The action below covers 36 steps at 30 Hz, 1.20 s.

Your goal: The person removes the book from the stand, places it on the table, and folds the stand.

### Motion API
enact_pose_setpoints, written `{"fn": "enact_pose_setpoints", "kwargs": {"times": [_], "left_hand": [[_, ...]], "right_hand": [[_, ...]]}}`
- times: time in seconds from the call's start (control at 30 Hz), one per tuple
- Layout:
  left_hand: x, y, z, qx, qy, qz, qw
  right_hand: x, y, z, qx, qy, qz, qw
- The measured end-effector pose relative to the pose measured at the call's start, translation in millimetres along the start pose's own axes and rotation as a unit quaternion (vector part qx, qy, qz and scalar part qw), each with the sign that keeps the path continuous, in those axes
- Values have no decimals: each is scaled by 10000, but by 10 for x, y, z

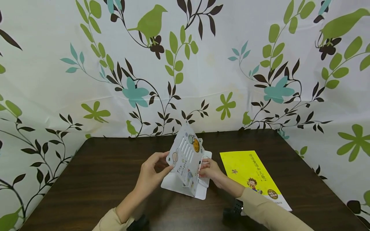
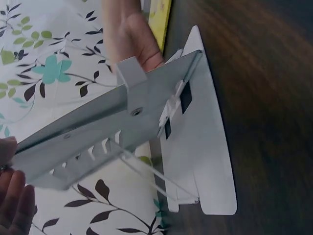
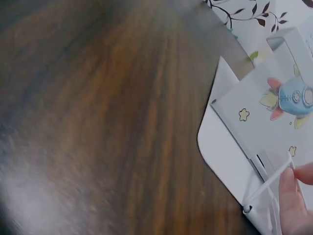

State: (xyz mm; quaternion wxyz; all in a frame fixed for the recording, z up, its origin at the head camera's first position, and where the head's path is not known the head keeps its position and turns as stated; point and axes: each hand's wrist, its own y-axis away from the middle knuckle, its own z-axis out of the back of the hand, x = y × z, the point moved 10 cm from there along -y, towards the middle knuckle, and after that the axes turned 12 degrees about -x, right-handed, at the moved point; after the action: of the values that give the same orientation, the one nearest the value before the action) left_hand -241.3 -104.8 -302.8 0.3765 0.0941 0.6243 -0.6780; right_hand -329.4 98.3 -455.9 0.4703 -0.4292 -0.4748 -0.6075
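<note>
A white book stand (image 1: 189, 163) printed with planets and the words "Tiny universe" stands mid-table, its panel tilted up from a flat base (image 1: 173, 184). My left hand (image 1: 154, 171) grips the panel's left edge between thumb and fingers, as the left wrist view also shows at the panel's edge (image 2: 36, 171). From behind, a wire support (image 2: 151, 171) runs from the panel's slots to the base. On the other side my right hand (image 1: 211, 170) pinches a thin white arm (image 3: 269, 183) near the panel's lower corner, below a printed rocket. Part of that hand lies outside the right wrist view.
A yellow book (image 1: 245, 173) lies flat to the right, partly under the right forearm. The dark wooden table (image 1: 110, 166) reaches back to a curtain (image 1: 202, 73) printed with birds and leaves. A black object (image 1: 231, 215) sits by the right sleeve.
</note>
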Motion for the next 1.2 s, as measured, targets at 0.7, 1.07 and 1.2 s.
{"fn": "enact_pose_setpoints", "kwargs": {"times": [0.7,1.07,1.2], "left_hand": [[-147,140,-88,-694,-60,-380,9968],[-141,153,-166,-847,199,-248,9959],[-315,103,-140,-1033,131,-350,9940]], "right_hand": [[-5,-210,-40,618,307,143,9975],[-36,-290,4,682,314,-33,9972],[-52,-326,7,766,286,-70,9966]]}}
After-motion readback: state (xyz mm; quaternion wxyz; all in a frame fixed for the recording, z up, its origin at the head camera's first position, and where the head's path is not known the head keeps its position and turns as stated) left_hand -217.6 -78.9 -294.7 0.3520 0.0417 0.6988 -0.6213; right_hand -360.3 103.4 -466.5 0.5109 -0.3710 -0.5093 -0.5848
